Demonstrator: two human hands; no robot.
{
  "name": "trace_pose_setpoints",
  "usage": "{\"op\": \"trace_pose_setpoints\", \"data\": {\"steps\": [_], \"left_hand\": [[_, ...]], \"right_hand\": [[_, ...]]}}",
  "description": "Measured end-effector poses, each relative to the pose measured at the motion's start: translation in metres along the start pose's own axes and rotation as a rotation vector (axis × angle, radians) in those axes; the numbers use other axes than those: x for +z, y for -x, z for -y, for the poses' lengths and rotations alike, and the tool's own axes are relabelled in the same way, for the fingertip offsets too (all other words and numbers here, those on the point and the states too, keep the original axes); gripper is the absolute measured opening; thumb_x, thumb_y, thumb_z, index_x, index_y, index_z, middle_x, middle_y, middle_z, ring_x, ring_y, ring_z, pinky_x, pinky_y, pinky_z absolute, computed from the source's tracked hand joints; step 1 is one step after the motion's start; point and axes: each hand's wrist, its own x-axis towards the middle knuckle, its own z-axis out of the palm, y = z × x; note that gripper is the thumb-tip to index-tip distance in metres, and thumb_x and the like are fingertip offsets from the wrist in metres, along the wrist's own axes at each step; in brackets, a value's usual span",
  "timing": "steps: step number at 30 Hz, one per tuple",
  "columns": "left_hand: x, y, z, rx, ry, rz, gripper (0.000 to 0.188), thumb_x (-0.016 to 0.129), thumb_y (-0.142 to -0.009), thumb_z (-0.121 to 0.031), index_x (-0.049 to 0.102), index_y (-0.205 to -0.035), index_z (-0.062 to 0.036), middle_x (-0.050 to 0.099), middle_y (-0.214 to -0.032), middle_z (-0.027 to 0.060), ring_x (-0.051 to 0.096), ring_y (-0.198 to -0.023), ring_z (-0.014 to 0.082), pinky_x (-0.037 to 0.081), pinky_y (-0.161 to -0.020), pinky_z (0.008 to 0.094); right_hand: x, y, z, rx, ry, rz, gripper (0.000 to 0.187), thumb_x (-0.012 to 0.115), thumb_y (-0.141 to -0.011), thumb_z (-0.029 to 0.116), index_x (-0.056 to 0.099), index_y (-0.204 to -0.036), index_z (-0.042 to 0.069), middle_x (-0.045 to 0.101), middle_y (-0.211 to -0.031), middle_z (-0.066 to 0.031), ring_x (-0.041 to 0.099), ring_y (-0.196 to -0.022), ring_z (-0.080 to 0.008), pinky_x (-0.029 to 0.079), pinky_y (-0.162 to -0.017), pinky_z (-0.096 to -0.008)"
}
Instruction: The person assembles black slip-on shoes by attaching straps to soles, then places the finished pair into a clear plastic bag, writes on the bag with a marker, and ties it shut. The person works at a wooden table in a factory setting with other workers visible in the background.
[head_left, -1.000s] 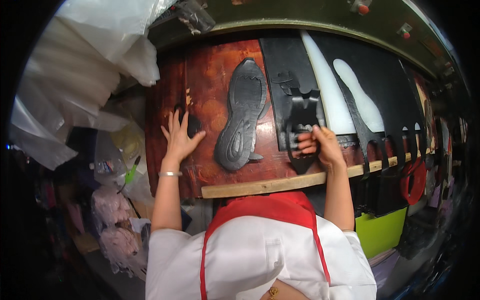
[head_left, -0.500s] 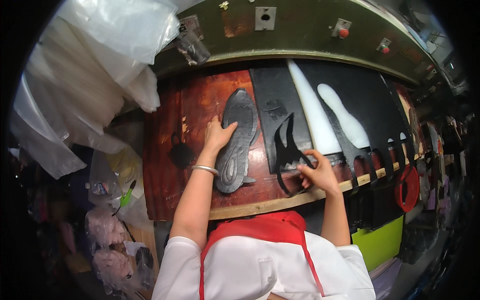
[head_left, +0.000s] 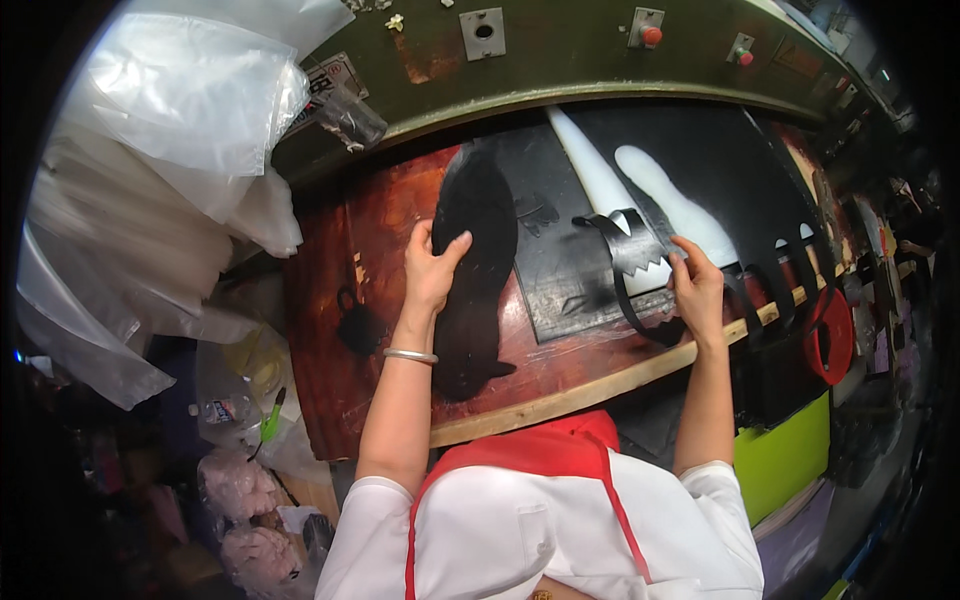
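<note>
A dark, sole-shaped cutout piece (head_left: 478, 260) stands out at the left of the wooden table, its upper face plain and matte black. My left hand (head_left: 432, 270) is at its left edge, thumb over the edge and fingers beside it; their undersides are hidden. To the right, my right hand (head_left: 697, 290) pinches a black offcut (head_left: 632, 247) by its right side. That offcut has a zigzag edge and thin loops hanging down, and it is held over a black sheet (head_left: 550, 290) and a white board (head_left: 600, 180).
A small black piece (head_left: 358, 325) lies left on the table (head_left: 390, 200). Black strips hang over the front edge (head_left: 590, 392) at right, near a red basin (head_left: 830, 340). Plastic bags (head_left: 200, 100) crowd the left. A green machine beam (head_left: 560, 60) crosses behind.
My right hand has moved right and up, turning the offcut so a shiny face shows. By my left hand, the sole shape now shows plain black instead of a grey patterned face.
</note>
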Motion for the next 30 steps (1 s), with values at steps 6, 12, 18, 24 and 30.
{"op": "trace_pose_setpoints", "data": {"steps": [6,12,18,24,30], "left_hand": [[0.005,0.007,-0.053,0.194,0.249,-0.121,0.043,0.064,-0.090,-0.008,0.047,-0.126,0.0070,0.058,-0.119,0.0097,0.055,-0.105,0.0140,0.042,-0.097,0.0270],[0.015,0.017,-0.075,0.428,0.322,-0.044,0.035,0.056,-0.097,-0.018,0.051,-0.125,0.0028,0.058,-0.120,0.0089,0.057,-0.105,0.0156,0.042,-0.097,0.0283],[0.014,0.023,-0.087,0.507,0.361,-0.250,0.037,0.052,-0.098,-0.023,0.052,-0.124,0.0029,0.058,-0.120,0.0094,0.055,-0.107,0.0153,0.042,-0.096,0.0287],[0.014,0.016,-0.090,0.593,0.367,-0.358,0.038,0.054,-0.098,-0.024,0.052,-0.124,0.0037,0.058,-0.120,0.0094,0.056,-0.107,0.0155,0.043,-0.096,0.0282],[0.007,0.005,-0.092,0.672,0.317,-0.350,0.037,0.055,-0.098,-0.023,0.053,-0.123,0.0038,0.059,-0.118,0.0091,0.056,-0.105,0.0149,0.044,-0.094,0.0273]], "right_hand": [[0.027,0.030,0.044,-0.436,0.429,-0.109,0.042,0.074,-0.075,0.016,0.060,-0.112,0.002,0.059,-0.111,-0.0198,0.057,-0.100,-0.0368,0.047,-0.085,-0.0444],[0.119,0.066,0.088,-0.400,0.056,0.319,0.034,0.070,-0.083,0.026,0.057,-0.102,0.002,0.062,-0.081,-0.0162,0.063,-0.072,-0.0339,0.051,-0.061,-0.0413],[0.113,0.057,0.072,-0.324,-0.198,0.483,0.024,0.068,-0.085,0.022,0.057,-0.088,0.001,0.061,-0.080,-0.0179,0.060,-0.070,-0.0383,0.047,-0.059,-0.0425],[0.114,0.067,0.077,-0.434,-0.169,0.514,0.021,0.067,-0.085,0.019,0.057,-0.082,0.000,0.057,-0.073,-0.0194,0.055,-0.066,-0.0401,0.045,-0.058,-0.0418],[0.087,0.047,0.058,-0.260,-0.187,0.562,0.021,0.066,-0.086,0.013,0.057,-0.074,-0.002,0.050,-0.062,-0.0191,0.048,-0.054,-0.0313,0.040,-0.051,-0.0374]]}}
